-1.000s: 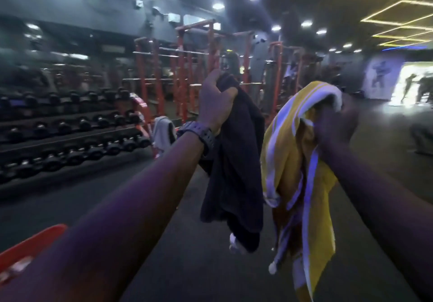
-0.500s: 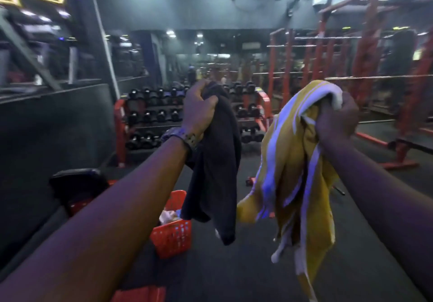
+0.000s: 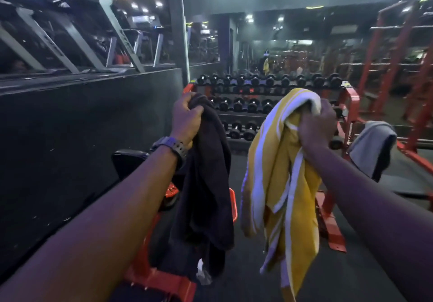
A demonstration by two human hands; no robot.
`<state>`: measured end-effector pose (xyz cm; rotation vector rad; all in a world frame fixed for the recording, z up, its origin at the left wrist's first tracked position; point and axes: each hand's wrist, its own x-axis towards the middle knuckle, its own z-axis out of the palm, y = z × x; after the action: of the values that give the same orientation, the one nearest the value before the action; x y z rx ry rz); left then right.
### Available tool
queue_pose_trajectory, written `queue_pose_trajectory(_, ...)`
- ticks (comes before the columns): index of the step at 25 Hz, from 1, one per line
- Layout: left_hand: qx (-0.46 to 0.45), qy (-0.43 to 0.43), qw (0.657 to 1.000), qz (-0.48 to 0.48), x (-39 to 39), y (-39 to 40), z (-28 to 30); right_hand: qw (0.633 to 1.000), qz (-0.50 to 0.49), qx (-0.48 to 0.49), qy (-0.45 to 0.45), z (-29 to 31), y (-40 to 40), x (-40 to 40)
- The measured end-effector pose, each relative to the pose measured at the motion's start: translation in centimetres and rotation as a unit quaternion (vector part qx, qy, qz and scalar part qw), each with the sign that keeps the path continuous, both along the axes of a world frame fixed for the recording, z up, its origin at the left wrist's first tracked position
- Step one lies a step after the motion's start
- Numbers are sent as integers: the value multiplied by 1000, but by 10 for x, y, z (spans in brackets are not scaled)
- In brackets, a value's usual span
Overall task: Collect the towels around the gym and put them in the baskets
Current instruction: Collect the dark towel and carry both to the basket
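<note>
My left hand [image 3: 186,117] is held out in front of me, closed on the top of a black towel [image 3: 206,184] that hangs straight down. My right hand [image 3: 316,125] grips a yellow towel with white stripes [image 3: 278,175], also hanging. Below the black towel, the rims of two red plastic baskets show: one [image 3: 233,204] mostly hidden behind the cloth, another [image 3: 164,280] near my feet. A grey towel [image 3: 372,144] is draped over red equipment at the right.
A red rack of black dumbbells [image 3: 257,93] stands ahead against a mirror. A dark low wall [image 3: 82,125] with treadmills above runs along the left. Red squat racks [image 3: 398,67] fill the right. A black padded seat [image 3: 128,161] sits left of the baskets. The floor is dark rubber.
My view has swung left and moved forward: the dumbbell rack is closer and centred, the baskets now lie under the black towel, and the grey towel has come into sight. Both hands still hold their towels.
</note>
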<state>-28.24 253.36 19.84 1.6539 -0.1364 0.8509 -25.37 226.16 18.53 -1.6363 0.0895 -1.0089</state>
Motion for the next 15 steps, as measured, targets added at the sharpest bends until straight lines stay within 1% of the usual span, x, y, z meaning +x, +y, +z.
queue_pose_trajectory(4, -14, 3, 1000, 10, 66, 21, -5, 999, 40, 3, 8, -5, 41, 79)
queue_pose_trajectory(9, 2, 6, 1000, 30, 153, 35, -19, 994, 101, 16, 24, -16, 88, 173)
queue_pose_trajectory(15, 26, 36, 995, 91, 262, 49, -52, 980, 196, 0, 43, -48, 135, 302)
